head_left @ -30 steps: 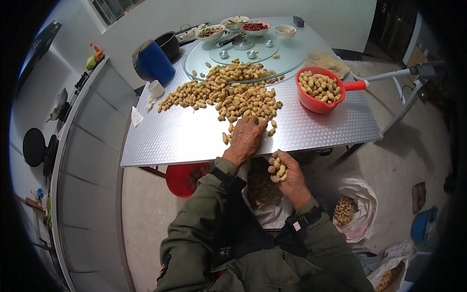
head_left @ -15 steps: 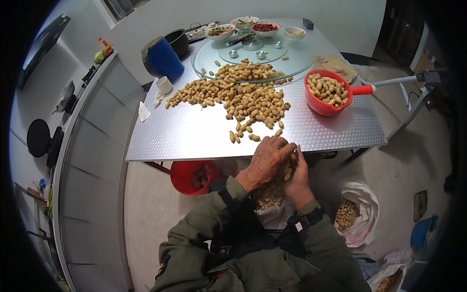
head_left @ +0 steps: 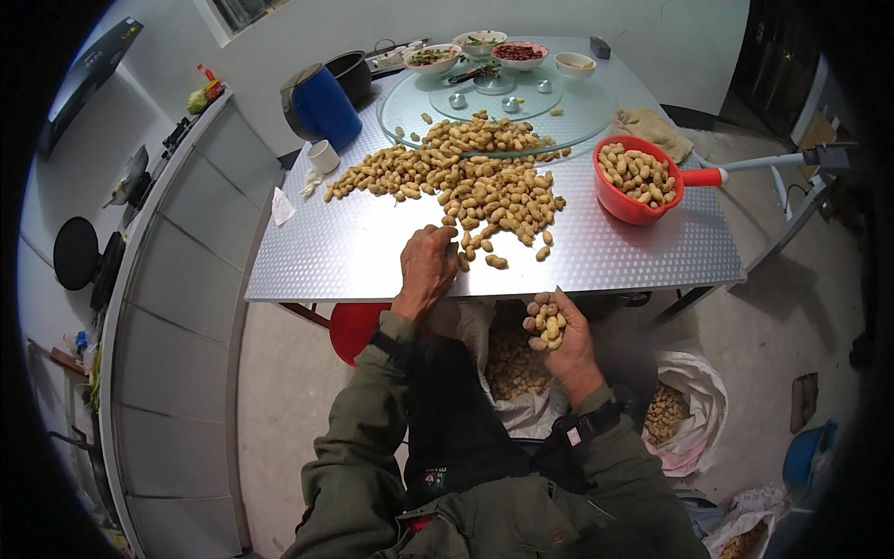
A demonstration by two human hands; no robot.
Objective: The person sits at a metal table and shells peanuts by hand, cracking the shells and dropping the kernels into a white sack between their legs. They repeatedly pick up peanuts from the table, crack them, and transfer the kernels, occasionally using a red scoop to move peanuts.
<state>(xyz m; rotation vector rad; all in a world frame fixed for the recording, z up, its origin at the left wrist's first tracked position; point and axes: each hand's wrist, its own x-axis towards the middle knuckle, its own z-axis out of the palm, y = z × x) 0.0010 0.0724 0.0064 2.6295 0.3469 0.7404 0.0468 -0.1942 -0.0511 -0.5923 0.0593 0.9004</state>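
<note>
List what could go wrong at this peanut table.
The right hand cups peanuts beyond the front edge of the table; some might drop.
Loose peanuts near that edge could get knocked off.
The handle of the red scoop appears to jut past the table's side; a bump might tip it.

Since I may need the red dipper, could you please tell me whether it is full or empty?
Full, or nearly so: unshelled peanuts fill the red dipper close to its rim.
</note>
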